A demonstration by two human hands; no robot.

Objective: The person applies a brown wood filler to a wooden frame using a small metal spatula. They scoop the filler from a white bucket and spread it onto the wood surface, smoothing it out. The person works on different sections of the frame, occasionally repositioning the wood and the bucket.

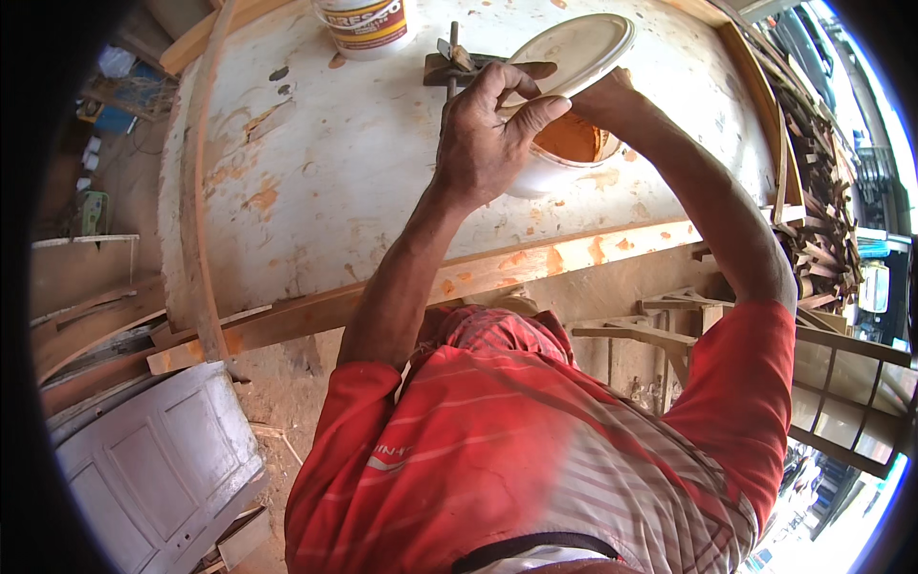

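Observation:
In my left hand [488,133], the edge of a round off-white plastic lid [574,54] sits between thumb and fingers. The lid is tilted over a white plastic bucket [534,176]. Inside the bucket shows an orange-brown paste [570,140], partly covered by the lid and my hands. My right hand [599,97] is behind the lid's lower right edge, over the bucket's mouth. Its fingers are mostly hidden, so its grip is unclear. Just beyond my left hand lies a dark tool with a metal rod [453,36], bearing a small blade-like piece [457,56].
A second, labelled bucket [369,29] stands at the far side of the stained white work board [344,143]. Wooden rails [502,267] frame the board. Stacked wood offcuts [817,208] lie to the right. A grey panelled door [165,459] leans at lower left.

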